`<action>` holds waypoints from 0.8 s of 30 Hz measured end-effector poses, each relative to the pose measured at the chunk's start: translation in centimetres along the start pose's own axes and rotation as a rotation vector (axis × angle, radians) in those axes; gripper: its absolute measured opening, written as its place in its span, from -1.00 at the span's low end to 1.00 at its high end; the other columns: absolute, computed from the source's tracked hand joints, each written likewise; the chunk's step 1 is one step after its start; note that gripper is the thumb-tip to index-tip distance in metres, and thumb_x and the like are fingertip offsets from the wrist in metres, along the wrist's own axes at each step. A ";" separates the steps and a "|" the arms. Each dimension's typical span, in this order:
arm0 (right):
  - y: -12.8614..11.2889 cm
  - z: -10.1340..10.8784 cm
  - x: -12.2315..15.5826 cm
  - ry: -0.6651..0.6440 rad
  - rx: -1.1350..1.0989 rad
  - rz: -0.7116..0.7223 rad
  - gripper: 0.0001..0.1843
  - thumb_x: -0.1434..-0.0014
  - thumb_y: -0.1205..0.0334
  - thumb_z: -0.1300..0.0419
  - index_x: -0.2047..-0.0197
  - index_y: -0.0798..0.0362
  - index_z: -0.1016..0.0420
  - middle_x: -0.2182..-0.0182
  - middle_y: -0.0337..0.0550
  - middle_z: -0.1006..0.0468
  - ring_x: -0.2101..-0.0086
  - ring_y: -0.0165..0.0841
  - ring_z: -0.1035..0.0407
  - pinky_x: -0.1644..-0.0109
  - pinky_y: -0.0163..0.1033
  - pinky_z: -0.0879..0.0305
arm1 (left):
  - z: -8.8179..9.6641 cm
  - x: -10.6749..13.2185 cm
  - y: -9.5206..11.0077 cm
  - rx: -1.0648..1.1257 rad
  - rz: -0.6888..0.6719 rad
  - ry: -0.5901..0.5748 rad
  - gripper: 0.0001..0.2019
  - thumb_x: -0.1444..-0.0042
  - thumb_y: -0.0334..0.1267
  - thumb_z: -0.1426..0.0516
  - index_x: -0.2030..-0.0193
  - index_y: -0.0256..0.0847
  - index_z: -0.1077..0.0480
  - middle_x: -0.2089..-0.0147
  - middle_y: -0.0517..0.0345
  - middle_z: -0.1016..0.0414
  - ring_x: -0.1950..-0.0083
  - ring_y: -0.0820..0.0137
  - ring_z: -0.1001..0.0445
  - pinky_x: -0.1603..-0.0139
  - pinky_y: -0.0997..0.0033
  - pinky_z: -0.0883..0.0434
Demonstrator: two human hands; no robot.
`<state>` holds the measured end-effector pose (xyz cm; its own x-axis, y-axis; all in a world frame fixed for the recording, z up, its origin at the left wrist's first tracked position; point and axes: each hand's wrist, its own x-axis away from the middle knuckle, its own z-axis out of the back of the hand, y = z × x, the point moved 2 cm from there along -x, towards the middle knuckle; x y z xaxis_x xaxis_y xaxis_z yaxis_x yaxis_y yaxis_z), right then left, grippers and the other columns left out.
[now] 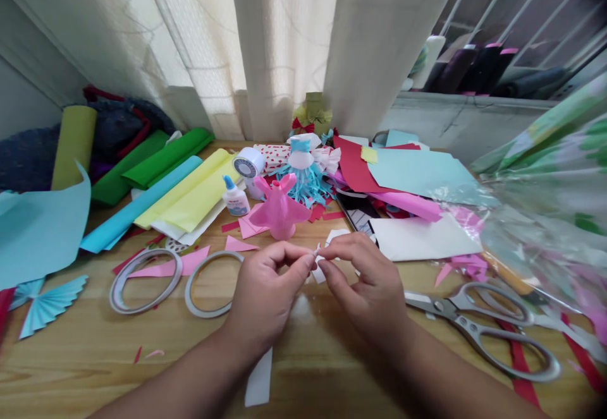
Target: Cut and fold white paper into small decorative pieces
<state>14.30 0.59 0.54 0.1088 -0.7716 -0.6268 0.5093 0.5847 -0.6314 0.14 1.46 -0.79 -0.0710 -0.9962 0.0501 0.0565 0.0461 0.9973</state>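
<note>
bare forearms end in a left hand and right hand both pinching a tiny white paper strip, and one hard tug could tear it.

"What's behind the table?"

"Cream curtains hang in long folds across the top middle of the frame, with soft daylight coming through them."

"And at the upper right?"

"A window with white bars, above a grey concrete sill."

"Upper left?"

"A plain grey wall meets the curtains there. The wooden table fills the bottom of the frame."
</note>
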 end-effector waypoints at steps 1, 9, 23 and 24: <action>0.1 0.0 0.0 -0.005 -0.003 -0.004 -0.88 -0.09 0.42 -0.16 0.31 0.01 -0.45 0.41 -0.16 -0.49 0.35 -0.32 -0.37 0.25 -0.17 -0.31 | 0.0 0.1 0.1 -0.043 -0.023 0.005 -0.91 -0.03 -0.26 -0.19 0.41 -0.21 -0.49 0.40 0.18 -0.54 0.34 0.40 -0.45 0.26 0.46 -0.36; 0.2 0.0 0.2 0.025 0.000 -0.041 -0.89 -0.08 0.41 -0.16 0.34 0.03 -0.47 0.42 -0.17 -0.57 0.36 -0.34 -0.43 0.25 -0.21 -0.36 | 0.1 0.4 0.8 -0.258 -0.238 0.039 -0.91 -0.05 -0.32 -0.17 0.38 -0.15 -0.52 0.36 0.19 -0.57 0.31 0.39 -0.50 0.22 0.45 -0.38; 0.4 0.0 0.2 -0.002 -0.070 -0.137 -0.88 -0.07 0.40 -0.15 0.37 0.02 -0.48 0.43 -0.19 -0.57 0.39 -0.35 -0.44 0.28 -0.23 -0.37 | 0.1 0.4 1.3 -0.369 -0.304 0.059 -0.89 -0.04 -0.36 -0.15 0.43 -0.15 -0.50 0.40 0.22 -0.56 0.35 0.40 -0.49 0.27 0.45 -0.37; 0.4 0.0 0.2 0.002 -0.070 -0.133 -0.88 -0.07 0.41 -0.15 0.38 0.02 -0.48 0.44 -0.19 -0.57 0.39 -0.35 -0.44 0.28 -0.23 -0.37 | 0.0 0.4 1.3 -0.377 -0.311 0.062 -0.89 -0.04 -0.36 -0.15 0.43 -0.15 -0.50 0.40 0.22 -0.56 0.35 0.40 -0.49 0.27 0.45 -0.37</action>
<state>14.48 0.68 0.18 0.0424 -0.8429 -0.5364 0.4584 0.4934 -0.7391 0.14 1.10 0.52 -0.0827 -0.9617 -0.2613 0.3993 -0.2722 0.8755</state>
